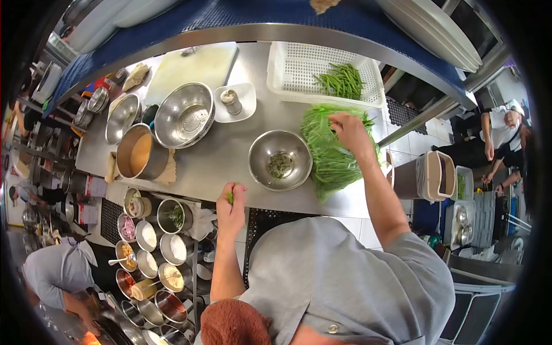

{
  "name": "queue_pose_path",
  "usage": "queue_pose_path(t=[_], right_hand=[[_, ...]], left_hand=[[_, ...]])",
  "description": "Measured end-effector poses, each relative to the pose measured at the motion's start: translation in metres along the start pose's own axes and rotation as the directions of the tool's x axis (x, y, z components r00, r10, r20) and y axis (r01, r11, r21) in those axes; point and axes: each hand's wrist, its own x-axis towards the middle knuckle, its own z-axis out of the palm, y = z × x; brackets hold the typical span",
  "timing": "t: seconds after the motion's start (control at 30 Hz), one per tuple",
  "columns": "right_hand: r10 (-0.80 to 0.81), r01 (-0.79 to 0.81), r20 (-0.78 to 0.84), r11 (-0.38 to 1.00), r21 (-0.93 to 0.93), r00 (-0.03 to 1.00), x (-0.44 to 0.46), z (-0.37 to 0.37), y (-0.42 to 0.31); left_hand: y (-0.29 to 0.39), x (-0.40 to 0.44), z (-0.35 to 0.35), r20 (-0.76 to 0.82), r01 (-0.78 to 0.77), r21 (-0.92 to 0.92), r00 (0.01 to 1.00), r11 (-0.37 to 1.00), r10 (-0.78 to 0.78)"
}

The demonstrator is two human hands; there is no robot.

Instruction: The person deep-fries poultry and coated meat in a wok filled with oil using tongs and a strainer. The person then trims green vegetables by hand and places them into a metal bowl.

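Observation:
My left hand (231, 210) is closed around a green bean (230, 197), held over the table's front edge. At the right, my right hand (349, 133) is over a clear plastic bag (330, 155) full of green beans, its fingers curled together at the bag's upper part. Whatever those fingers grip is hidden. Between my hands sits a steel mixing bowl (259, 158) with small green bits (279, 165) at its bottom. Behind the bag, a white perforated basket (293, 63) holds a pile of loose green beans (340, 80) in its right part.
Left on the steel table (230, 167) are a pot of brown liquid (138, 150), metal bowls (183, 118), a cutting board (195, 72) and a square white dish (248, 95). Several ingredient containers (173, 248) stand lower left. A shelf (259, 29) crosses above. People (497, 129) work nearby.

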Motion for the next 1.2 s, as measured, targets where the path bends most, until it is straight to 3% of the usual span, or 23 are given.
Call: queue_pose_path(t=[0.03, 0.1, 0.13, 0.17, 0.27, 0.33, 0.37, 0.4, 0.43, 0.47, 0.5, 0.57, 0.6, 0.63, 0.67, 0.7, 0.73, 0.8, 0.83, 0.9, 1.07, 1.13, 1.2], right_hand=[[0.010, -0.010, -0.004, 1.000, -0.006, 1.000, -0.001, 0.004, 0.020], [-0.010, 0.038, 0.121, 0.972, -0.232, 0.993, -0.004, 0.012, 0.045], [0.067, -0.023, 0.153, 0.963, -0.268, 0.986, -0.006, 0.016, 0.049], [0.067, -0.024, 0.151, 0.962, -0.272, 0.986, -0.005, 0.017, 0.054], [0.063, 0.016, 0.216, 0.938, -0.346, 0.974, 0.000, 0.012, 0.060], [-0.088, 0.180, 0.285, 0.933, -0.313, 0.954, 0.002, -0.005, 0.057], [-0.091, 0.181, 0.282, 0.932, -0.315, 0.955, 0.002, -0.013, 0.059], [-0.147, 0.190, 0.197, 0.957, -0.219, 0.969, 0.001, -0.022, 0.061], [-0.197, 0.210, 0.110, 0.970, -0.119, 0.974, 0.002, -0.032, 0.050], [-0.268, 0.264, -0.006, 0.951, -0.158, 0.963, 0.000, -0.042, 0.036], [-0.281, 0.277, -0.004, 0.949, -0.153, 0.960, -0.002, -0.045, 0.023], [0.031, 0.006, -0.123, 0.957, 0.289, 0.992, -0.008, -0.043, 0.002], [0.003, 0.048, -0.114, 0.896, 0.442, 0.993, -0.014, -0.034, -0.007], [0.061, -0.055, -0.001, 0.895, 0.442, 0.998, -0.023, -0.030, -0.027], [0.150, -0.191, 0.120, 0.837, 0.514, 0.981, -0.031, -0.026, -0.059], [-0.113, 0.105, -0.011, 0.873, 0.477, 0.994, -0.034, -0.009, -0.071], [-0.370, 0.389, -0.128, 0.831, 0.398, 0.920, -0.036, 0.006, -0.081], [-0.303, 0.243, 0.032, 0.819, 0.520, 0.952, -0.041, 0.017, -0.112], [-0.306, 0.250, 0.026, 0.819, 0.517, 0.952, -0.043, 0.018, -0.117], [-0.314, 0.192, 0.113, 0.787, 0.586, 0.943, -0.044, 0.019, -0.122], [-0.354, 0.186, 0.176, 0.780, 0.597, 0.918, -0.037, 0.019, -0.107], [-0.248, 0.008, 0.315, 0.797, 0.604, 0.916, -0.037, 0.020, -0.100], [-0.254, -0.015, 0.356, 0.795, 0.607, 0.899, -0.037, 0.019, -0.103]], left_hand=[[-0.005, -0.001, -0.001, 0.015, 0.064, -0.104, 0.998, 0.993, -0.062], [-0.011, 0.001, 0.000, 0.058, 0.032, -0.119, 0.998, 0.992, -0.025], [-0.009, 0.001, 0.002, 0.074, 0.060, -0.216, 0.996, 0.975, -0.045], [-0.006, 0.002, 0.005, 0.091, 0.089, -0.310, 0.994, 0.947, -0.063], [0.014, 0.006, 0.020, 0.022, 0.046, -0.358, 0.999, 0.933, -0.041], [0.020, 0.011, 0.019, 0.052, 0.084, -0.363, 0.996, 0.928, -0.070], [0.021, 0.014, 0.018, 0.074, 0.125, -0.371, 0.992, 0.920, -0.105], [0.013, 0.016, 0.015, 0.069, 0.121, -0.373, 0.992, 0.920, -0.103], [0.000, 0.019, 0.012, 0.072, 0.021, -0.201, 0.997, 0.979, -0.006], [-0.010, 0.021, 0.010, 0.089, -0.085, -0.023, 0.992, 0.996, 0.087], [-0.002, 0.020, 0.012, 0.075, -0.088, -0.022, 0.993, 0.996, 0.090], [0.023, 0.018, 0.026, 0.136, 0.054, -0.120, 0.990, 0.991, -0.038], [0.024, 0.021, 0.034, 0.151, 0.046, -0.103, 0.988, 0.994, -0.030], [0.024, 0.023, 0.042, 0.166, 0.037, -0.087, 0.986, 0.996, -0.022], [0.026, 0.025, 0.056, 0.146, -0.105, -0.113, 0.982, 0.988, 0.121], [0.028, 0.027, 0.066, 0.128, -0.245, -0.136, 0.956, 0.960, 0.263], [0.030, 0.028, 0.073, 0.127, -0.254, -0.134, 0.954, 0.958, 0.271], [0.036, 0.031, 0.081, 0.058, -0.326, -0.093, 0.941, 0.941, 0.332], [0.040, 0.032, 0.078, 0.058, -0.333, -0.094, 0.939, 0.938, 0.339], [0.045, 0.034, 0.067, 0.068, 0.017, -0.239, 0.998, 0.971, -0.001], [0.047, 0.036, 0.058, 0.001, 0.012, -0.386, 1.000, 0.922, -0.012], [0.041, 0.037, 0.053, -0.026, -0.121, -0.186, 0.993, 0.975, 0.118], [0.037, 0.034, 0.046, -0.042, -0.119, -0.182, 0.993, 0.976, 0.114]])
